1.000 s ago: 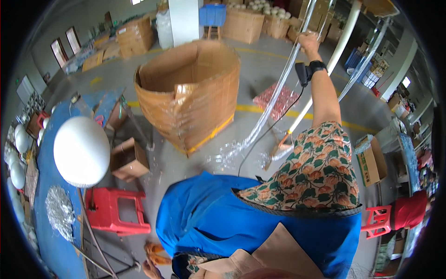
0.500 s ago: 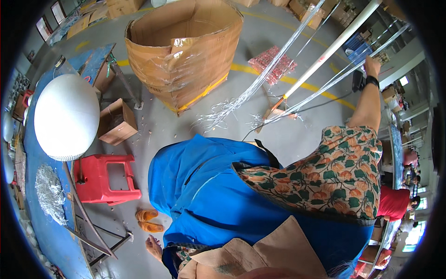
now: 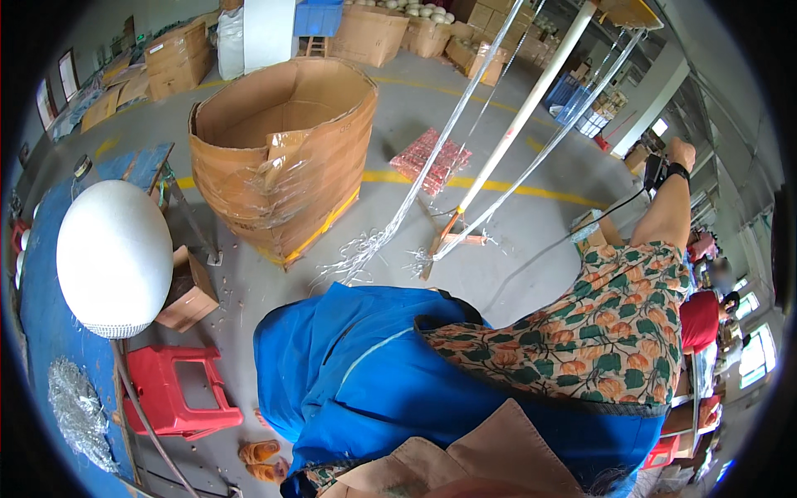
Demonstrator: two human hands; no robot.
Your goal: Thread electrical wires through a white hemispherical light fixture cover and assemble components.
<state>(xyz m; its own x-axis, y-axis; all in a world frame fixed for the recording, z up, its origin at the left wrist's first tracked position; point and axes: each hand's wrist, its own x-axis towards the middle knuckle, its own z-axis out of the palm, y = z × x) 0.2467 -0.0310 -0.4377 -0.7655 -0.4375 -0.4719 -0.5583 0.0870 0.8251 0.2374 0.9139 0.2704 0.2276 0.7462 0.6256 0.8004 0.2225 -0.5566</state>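
Observation:
My right arm reaches out to the far right, and my right hand is raised with its fingers curled closed. Whatever they may hold is hidden. A black strap circles that wrist, and beside it is a black device with a cable running down toward the floor. Left of the hand, bundles of silver strands hang around a white pole on a wooden cross base. Their loose ends fan out low down. My left hand is outside the picture.
A large cardboard box stands ahead. At left, a white egg-shaped form and a heap of silver strands are at a blue table. Nearby are a red stool, a small carton and orange sandals. A red-and-white bundle lies beyond.
My view has tilted up, showing more of the far floor and boxes. My right hand has moved away from the silver strands. My left hand has left the picture at the bottom.

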